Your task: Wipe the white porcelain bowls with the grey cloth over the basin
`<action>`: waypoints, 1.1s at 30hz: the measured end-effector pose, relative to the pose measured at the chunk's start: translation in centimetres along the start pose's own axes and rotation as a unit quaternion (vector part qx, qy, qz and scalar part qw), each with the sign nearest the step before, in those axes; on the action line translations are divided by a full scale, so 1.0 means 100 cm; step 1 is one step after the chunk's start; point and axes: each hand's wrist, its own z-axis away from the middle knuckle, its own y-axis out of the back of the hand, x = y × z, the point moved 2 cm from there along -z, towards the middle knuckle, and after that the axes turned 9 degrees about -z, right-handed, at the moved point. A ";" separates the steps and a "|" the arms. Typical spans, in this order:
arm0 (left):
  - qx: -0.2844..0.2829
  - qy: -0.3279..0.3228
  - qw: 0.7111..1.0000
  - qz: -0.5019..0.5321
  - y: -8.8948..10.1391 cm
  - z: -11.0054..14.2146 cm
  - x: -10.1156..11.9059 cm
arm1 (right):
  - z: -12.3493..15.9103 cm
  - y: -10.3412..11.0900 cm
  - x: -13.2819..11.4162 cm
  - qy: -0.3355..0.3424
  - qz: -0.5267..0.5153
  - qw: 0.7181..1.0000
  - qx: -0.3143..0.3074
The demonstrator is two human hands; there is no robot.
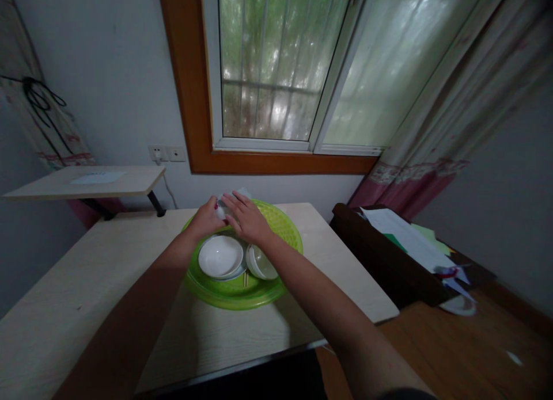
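Over the far side of a round green plastic basket (235, 303), my left hand (205, 220) is closed on a pale, whitish, cloth-like thing (220, 209), partly hidden by my fingers. My right hand (249, 217) lies across the same thing, its fingers fairly straight over it and its thumb below. Whether the pale thing wraps something else, I cannot tell. Nearer to me in the basket, a white bowl (220, 255) rests on other dishware. Beside it a second white bowl (261, 263) leans tilted, partly behind my right forearm. Thin chopsticks (246, 280) show between them.
The basket stands on a pale wooden table (142, 262). A small raised shelf (112, 183) with a paper on it is at the back left. Behind are a wall socket (166, 153) and a barred window (276, 72). Papers (401, 233) lie on dark furniture at the right.
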 end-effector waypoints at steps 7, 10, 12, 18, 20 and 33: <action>0.003 0.017 1.000 -0.002 0.003 0.001 0.005 | 0.000 0.000 0.014 -0.066 -0.001 0.997 0.037; 0.008 0.019 1.000 -0.004 0.004 0.001 0.005 | 0.001 -0.001 0.024 -0.114 -0.033 0.991 0.057; 0.011 0.023 1.000 -0.006 0.005 0.001 0.005 | 0.003 -0.002 0.029 -0.138 -0.060 0.987 0.062; 0.013 0.034 0.999 -0.007 0.005 0.000 0.005 | 0.005 -0.006 0.036 -0.172 -0.113 0.976 0.068; 0.008 0.032 0.999 -0.005 0.005 -0.001 0.004 | 0.006 -0.008 0.039 -0.176 -0.112 0.976 0.069; 0.000 0.019 1.000 0.007 0.001 -0.001 -0.001 | 0.001 -0.003 0.006 -0.027 0.015 1.000 -0.005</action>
